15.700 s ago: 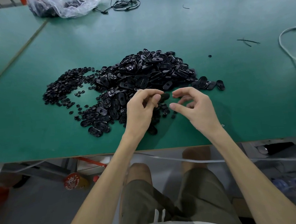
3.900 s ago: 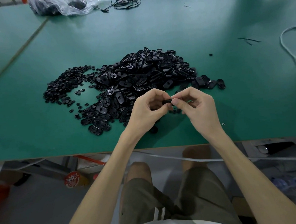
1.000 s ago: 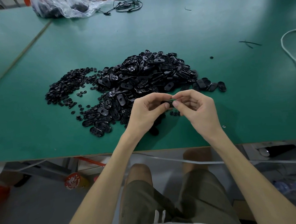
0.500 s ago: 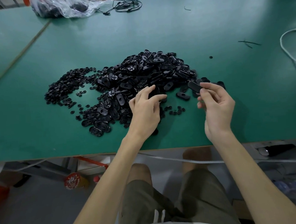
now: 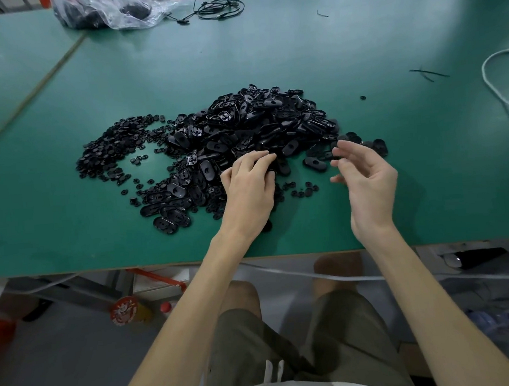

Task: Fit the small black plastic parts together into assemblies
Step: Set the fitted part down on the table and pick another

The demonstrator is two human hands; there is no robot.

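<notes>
Head view: left hand [image 5: 248,193] fingers on parts pile [image 5: 243,133], grasp unclear; right hand [image 5: 367,185] released, beside pile.

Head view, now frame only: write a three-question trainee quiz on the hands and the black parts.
1. True or false: the right hand is gripping a part.
2. Which hand reaches into the pile of black parts? A) left hand B) right hand C) neither
3. Fill in: the parts lie on a ____ table.

Key: 1 false, its fingers are spread open and empty; 2 A; 3 green.
</notes>
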